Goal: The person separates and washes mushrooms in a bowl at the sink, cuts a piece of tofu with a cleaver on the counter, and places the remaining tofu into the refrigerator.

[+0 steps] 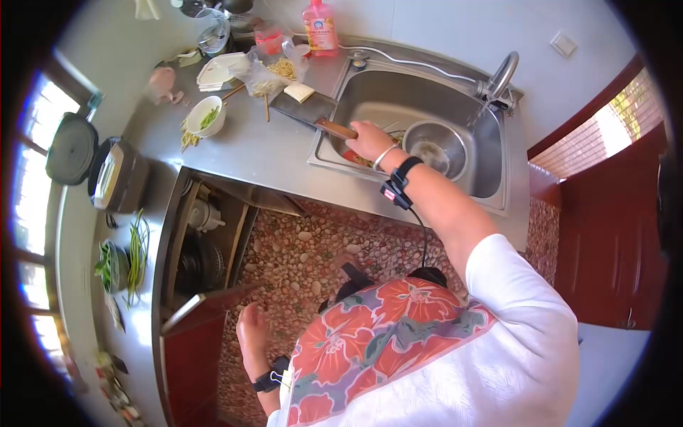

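Observation:
My right hand (371, 142) is closed around the wooden handle (337, 129) of a cleaver. Its dark, wide blade (304, 109) points left over the steel counter beside the sink, with a pale cream-coloured block (299, 92) at its upper edge. Whether the block rests on the blade or behind it, I cannot tell. Below my right hand, food scraps lie in the near left part of the sink, next to a steel bowl (435, 146). My left hand (252, 332) hangs low over the floor near the open cabinet door (206, 313), loosely bent, with nothing visible in it.
Left of the blade are a white bowl with chopped greens (206, 117), bean sprouts in a plastic bag (282, 68) and white trays (220, 72). A pink bottle (321, 28) stands behind the sink (491, 171). Water runs from the faucet (504, 75). A lidded bin (117, 174) stands left.

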